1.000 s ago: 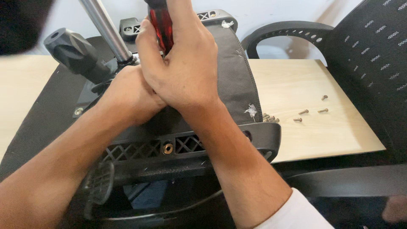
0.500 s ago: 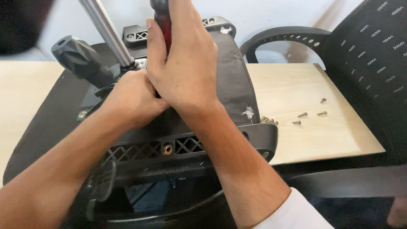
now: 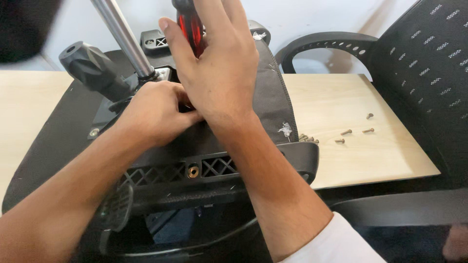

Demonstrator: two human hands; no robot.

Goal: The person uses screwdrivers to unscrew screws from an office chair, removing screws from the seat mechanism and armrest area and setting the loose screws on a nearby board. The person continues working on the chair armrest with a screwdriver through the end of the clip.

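Since half a second ago the right hand (image 3: 222, 73) has loosened at the top of the red-and-black screwdriver handle (image 3: 191, 27): its fingers now spread upward with the thumb lifted clear, where they were wrapped closer before. The left hand (image 3: 153, 112) has hardly shifted.

Nearest the camera, both forearms cross the black plastic edge of the upturned chair seat (image 3: 273, 104), whose lattice rim carries a brass threaded insert (image 3: 193, 171) in its middle. A ribbed black lever paddle (image 3: 116, 208) hangs below that rim on the left. The left hand's grip is narrow, fingers curled down onto the seat underside just beside the screwdriver shaft; what it pinches is hidden. The right hand's grip is loose and partly open around the screwdriver handle, palm against it, the tool standing upright over the centre of the seat mechanism.

Farther back, the chrome gas-lift column (image 3: 124, 41) rises tilted from the mechanism plate, with a black knob (image 3: 90, 68) to its left. A scrap of white material (image 3: 285, 129) clings to the seat's right fabric edge.

On the light wooden bench (image 3: 380, 160) to the right, a handful of loose screws (image 3: 353, 131) lie near the seat's edge, with bare wood around them out to the bench corner. Beyond, a black armrest loop (image 3: 324, 41) and a mesh chair back (image 3: 429, 73) border the bench's far right side. No labels or packages show.
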